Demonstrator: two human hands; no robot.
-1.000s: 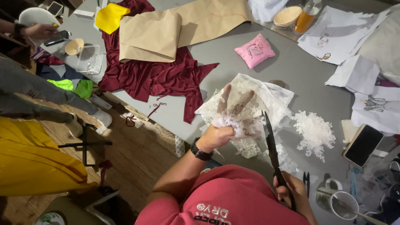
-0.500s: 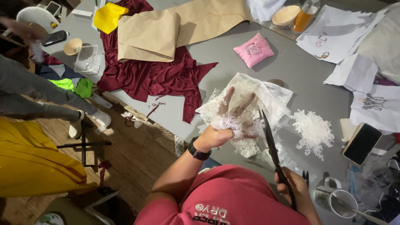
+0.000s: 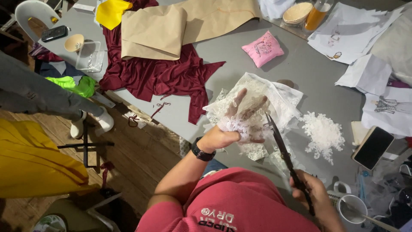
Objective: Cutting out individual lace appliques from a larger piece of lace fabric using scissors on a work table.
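Scissors (image 3: 285, 161) nudged closer in right hand (image 3: 315, 193); left hand (image 3: 227, 135) spread under limp, snag-prone lace (image 3: 257, 107), pinch near cut edge.

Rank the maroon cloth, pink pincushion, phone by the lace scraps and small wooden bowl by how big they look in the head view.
1. maroon cloth
2. pink pincushion
3. phone, looking close to the pincushion, so unsure
4. wooden bowl
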